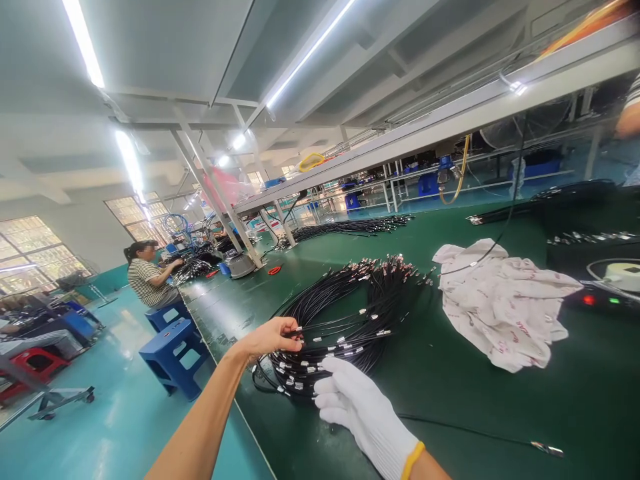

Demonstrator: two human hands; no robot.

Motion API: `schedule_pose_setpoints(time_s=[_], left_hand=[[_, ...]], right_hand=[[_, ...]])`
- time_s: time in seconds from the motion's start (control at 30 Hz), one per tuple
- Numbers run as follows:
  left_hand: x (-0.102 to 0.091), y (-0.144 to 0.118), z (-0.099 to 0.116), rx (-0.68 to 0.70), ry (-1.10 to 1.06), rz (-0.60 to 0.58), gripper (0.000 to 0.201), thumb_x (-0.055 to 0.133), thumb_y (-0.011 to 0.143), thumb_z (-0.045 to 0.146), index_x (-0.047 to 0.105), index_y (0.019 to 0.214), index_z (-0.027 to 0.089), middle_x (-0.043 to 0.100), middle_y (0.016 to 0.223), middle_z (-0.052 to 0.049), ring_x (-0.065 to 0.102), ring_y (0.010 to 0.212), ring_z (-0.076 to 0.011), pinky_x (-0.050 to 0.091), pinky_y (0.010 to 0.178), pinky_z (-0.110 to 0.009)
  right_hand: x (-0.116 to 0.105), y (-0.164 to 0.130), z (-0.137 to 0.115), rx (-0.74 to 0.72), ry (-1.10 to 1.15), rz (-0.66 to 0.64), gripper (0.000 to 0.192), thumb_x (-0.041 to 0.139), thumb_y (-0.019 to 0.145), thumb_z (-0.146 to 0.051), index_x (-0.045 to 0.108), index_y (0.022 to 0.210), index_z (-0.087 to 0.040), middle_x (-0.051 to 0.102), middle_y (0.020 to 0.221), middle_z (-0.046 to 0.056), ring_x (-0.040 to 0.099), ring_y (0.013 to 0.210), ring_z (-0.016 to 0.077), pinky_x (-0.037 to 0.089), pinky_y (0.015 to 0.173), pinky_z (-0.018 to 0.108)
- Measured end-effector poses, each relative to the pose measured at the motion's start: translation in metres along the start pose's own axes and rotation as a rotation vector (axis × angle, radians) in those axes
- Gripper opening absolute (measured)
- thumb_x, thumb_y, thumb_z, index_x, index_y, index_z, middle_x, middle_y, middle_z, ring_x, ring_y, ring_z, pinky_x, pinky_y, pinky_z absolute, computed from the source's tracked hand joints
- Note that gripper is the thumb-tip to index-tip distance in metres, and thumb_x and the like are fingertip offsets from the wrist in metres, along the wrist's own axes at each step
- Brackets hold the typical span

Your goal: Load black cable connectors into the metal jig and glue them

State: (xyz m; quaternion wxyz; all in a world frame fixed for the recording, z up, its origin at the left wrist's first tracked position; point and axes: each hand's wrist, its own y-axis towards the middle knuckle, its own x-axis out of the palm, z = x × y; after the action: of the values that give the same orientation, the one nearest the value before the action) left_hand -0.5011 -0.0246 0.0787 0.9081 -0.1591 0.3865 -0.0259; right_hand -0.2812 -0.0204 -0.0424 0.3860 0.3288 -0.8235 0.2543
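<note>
Overhead: pale ceiling (pixel 185 40) w/ tube lights (pixel 131 160). Down at left: shiny turquoise floor (pixel 105 427), open for moving btwn blue stool (pixel 173 353) & red stool (pixel 43 367). From near ctr to far left: straight edge of green table (pixel 480 433), crossed by bare left forearm. Lots of open room on it near R; another bare patch far side, past the coil; btwn coil & cloth, just a narrow gap. Smooth surface, w/ glare toward far left. Above table's far part, a white beam (pixel 450 121) slanting across (cuts right thru the view of the rm behind). Far left, at table edge, a seated person in striped top (pixel 147 287).

At ctr, close to table's L edge: lrg black cable coil (pixel 313 293). To its R, a crumpled pale cloth (pixel 495 307). At coil's near side, two hands, apart from each other: bare left hand (pixel 273 337), thumb & fingers bent round cable ends, can't tell if pinched tight; white-gloved right hand (pixel 357 400), fingers loosely bent & parted, just beside silver ends (pixel 341 340); can't tell if touching. Near R, a single loose cable (pixel 465 426) w/ metal tip. On cloth, small reddish print, too small to read.
</note>
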Motion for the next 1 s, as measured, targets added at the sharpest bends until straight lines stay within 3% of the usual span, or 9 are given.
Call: schedule_pose_setpoints(time_s=[0.2,1.0], left_hand=[[-0.0031,0.0025,0.0046,-0.028,0.05,-0.059,0.017,0.07,0.092,0.027,0.062,0.086,0.014,0.065,0.083,0.001,0.064,0.076,-0.0148,0.054,0.075,-0.032],[-0.0085,0.008,0.0012,-0.004,-0.004,-0.041,0.014,0.069,0.094,0.026,0.064,0.09,0.013,0.066,0.086,0.0,0.066,0.078,-0.015,0.057,0.076,-0.033]], right_hand=[[-0.001,0.0001,0.0016,0.003,0.015,0.0,0.08,0.09,0.054,-0.057,0.066,0.117,-0.014,0.075,0.082,0.01,0.068,0.07,0.02,0.052,0.068,0.032],[-0.0001,-0.0035,-0.002,0.017,-0.019,0.011,0.081,0.091,0.05,-0.062,0.069,0.113,-0.015,0.076,0.084,0.011,0.069,0.073,0.0221,0.053,0.072,0.036]])
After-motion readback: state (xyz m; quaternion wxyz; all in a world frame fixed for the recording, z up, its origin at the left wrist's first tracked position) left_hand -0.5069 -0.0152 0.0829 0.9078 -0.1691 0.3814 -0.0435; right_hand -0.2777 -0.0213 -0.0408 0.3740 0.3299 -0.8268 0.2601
